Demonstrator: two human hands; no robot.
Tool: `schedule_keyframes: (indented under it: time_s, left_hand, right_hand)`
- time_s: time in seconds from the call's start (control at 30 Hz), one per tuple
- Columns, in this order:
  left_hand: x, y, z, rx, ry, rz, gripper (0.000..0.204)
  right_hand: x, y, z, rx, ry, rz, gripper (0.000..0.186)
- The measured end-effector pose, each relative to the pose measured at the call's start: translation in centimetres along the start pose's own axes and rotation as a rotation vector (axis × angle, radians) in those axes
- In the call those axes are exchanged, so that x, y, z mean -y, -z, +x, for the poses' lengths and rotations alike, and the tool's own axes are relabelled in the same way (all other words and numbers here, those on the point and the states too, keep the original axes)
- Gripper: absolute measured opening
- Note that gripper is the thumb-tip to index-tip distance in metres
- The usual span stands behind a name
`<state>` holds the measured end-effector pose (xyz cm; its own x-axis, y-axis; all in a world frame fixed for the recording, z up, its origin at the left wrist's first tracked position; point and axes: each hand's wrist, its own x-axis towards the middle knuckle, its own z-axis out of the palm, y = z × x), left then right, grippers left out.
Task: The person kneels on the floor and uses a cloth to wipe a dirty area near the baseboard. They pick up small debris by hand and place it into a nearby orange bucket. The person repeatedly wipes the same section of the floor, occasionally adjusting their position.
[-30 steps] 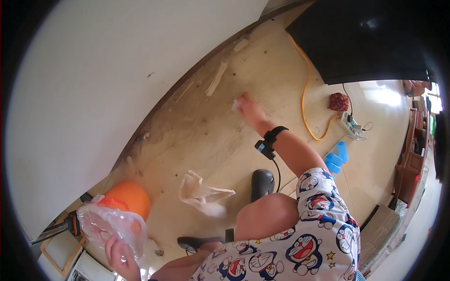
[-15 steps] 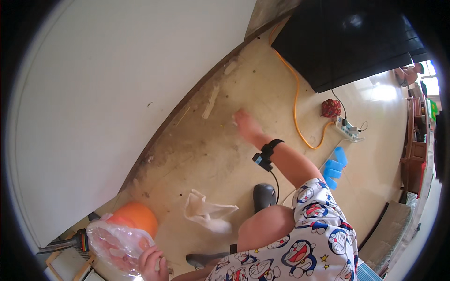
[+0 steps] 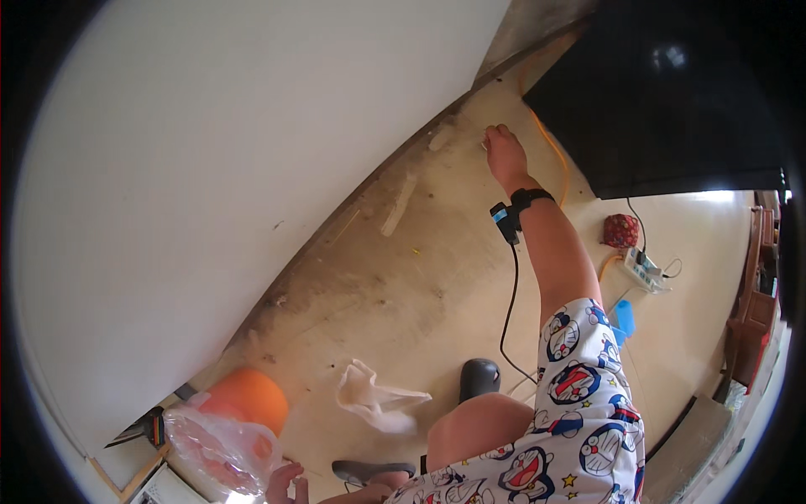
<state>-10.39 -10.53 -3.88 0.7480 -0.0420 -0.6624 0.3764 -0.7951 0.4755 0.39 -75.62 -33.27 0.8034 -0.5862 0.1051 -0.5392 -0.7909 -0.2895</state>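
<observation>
My right hand [image 3: 504, 151] reaches over the dusty floor [image 3: 437, 277] between the white wall panel and a black panel, fingers curled round a small pale thing I cannot make out. A black strapped device [image 3: 505, 222] with a cord is on that wrist. My left hand [image 3: 285, 485], partly cut off at the lower edge, has curled fingers beside a clear plastic bag [image 3: 218, 449] on an orange round container [image 3: 256, 395]; what they hold is unclear. A pale cloth [image 3: 378, 399] lies nearby, with my dark shoe [image 3: 478, 378] to its right.
A white panel [image 3: 201, 168] fills the left. A black panel [image 3: 655, 109] stands upper right, with an orange cable [image 3: 554, 151] beside it, a red patterned pouch [image 3: 620, 229], a power strip [image 3: 645, 269] and blue plastic pieces [image 3: 621, 319]. Wooden furniture [image 3: 747, 311] lines the right.
My right hand has moved forward and right, toward the black panel's corner. My left hand has shifted right and down to the lower edge. The view has shifted.
</observation>
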Motion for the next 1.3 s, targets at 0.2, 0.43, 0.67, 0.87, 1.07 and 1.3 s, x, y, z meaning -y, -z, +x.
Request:
schedule_keyframes:
  time_s: [0.2,0.43,0.67,0.87,1.07,1.3]
  left_hand:
    - [-1.3,1.1,0.3,0.101,-0.405,0.518,0.034]
    - [-1.9,0.7,0.1,0.049,-0.34,0.379,0.017]
    - [-2.0,0.0,-0.8,-0.018,-0.269,0.282,0.024]
    - [1.1,1.9,-0.5,-0.002,-0.154,0.279,0.031]
    - [2.9,4.8,-1.6,-0.113,-0.312,0.455,0.034]
    - [-0.1,3.4,-0.9,-0.156,-0.453,0.563,0.024]
  right_hand:
    - [1.2,-2.8,-0.4,0.216,0.079,-0.41,0.029]
    - [1.0,-2.4,-0.6,0.321,0.082,-0.579,0.033]
    - [-0.6,-3.1,-0.1,0.273,0.041,-0.451,0.029]
    - [3.3,-1.7,-3.2,0.079,0.122,0.165,0.021]
    - [8.9,-3.8,-7.5,0.09,0.34,0.119,0.024]
    - [9.6,-4.7,-8.9,0.201,0.359,-0.061,0.026]
